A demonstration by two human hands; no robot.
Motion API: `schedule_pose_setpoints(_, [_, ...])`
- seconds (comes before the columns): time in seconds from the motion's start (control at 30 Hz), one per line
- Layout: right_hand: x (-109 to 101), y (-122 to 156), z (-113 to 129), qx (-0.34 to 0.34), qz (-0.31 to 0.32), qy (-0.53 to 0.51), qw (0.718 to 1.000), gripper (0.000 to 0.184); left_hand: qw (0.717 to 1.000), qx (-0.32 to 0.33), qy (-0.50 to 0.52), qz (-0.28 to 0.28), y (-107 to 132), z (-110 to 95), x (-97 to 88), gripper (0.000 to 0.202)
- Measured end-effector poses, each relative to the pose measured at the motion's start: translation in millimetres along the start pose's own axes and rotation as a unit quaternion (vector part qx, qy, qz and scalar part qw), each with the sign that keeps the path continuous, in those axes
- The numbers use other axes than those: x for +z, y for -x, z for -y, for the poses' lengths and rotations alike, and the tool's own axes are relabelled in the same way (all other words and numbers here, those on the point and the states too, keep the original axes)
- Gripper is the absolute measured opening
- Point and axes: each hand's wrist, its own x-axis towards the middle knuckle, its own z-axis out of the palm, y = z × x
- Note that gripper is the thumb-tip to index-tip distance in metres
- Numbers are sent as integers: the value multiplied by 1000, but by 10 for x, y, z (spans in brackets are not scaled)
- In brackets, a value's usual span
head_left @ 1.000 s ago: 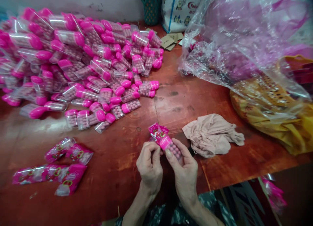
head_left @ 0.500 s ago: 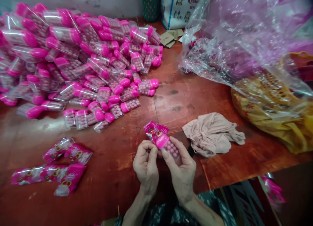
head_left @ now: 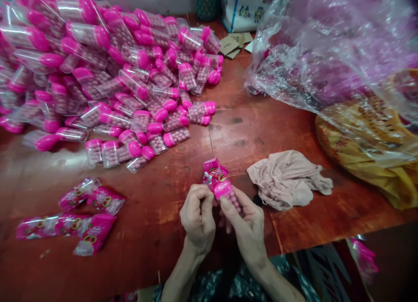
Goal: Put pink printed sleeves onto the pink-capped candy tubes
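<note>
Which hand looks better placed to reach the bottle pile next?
Probably the left hand: it is nearer the pile, while the right hand grips a bottle; whether the left pinches anything is unclear.

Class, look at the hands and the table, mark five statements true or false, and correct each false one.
1. The right hand holds a container of pink balls. True.
2. That container's cap is green. False: the cap is pink.
3. Printed pink packets lie on the table. True.
4. The cloth touches the yellow bag. False: the cloth lies apart from the yellow bag.
5. The pile of containers lies left of the clear plastic. True.
</note>
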Motion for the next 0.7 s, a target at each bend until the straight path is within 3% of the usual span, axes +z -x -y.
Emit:
schedule_pose_setpoints(0.13, [-2, -31, 12, 20, -4, -55, 998, 22, 997, -56, 56, 4, 14, -5, 15, 10])
schedule_pose_setpoints(0.33, [-46, -118, -31, 70, 57, -163, 982, 20, 983, -112, 142, 25, 8, -20, 22, 12])
schedule_pose_setpoints(0.57, [-41, -120, -57, 35, 36, -122, 991, 21, 994, -75, 83, -20, -29, 48, -2, 17])
schedule_pose_setpoints(0.7, [-53, -128, -56, 20, 26, -81, 996, 22, 1000, 8, -23, 13, -87, 33, -57, 18])
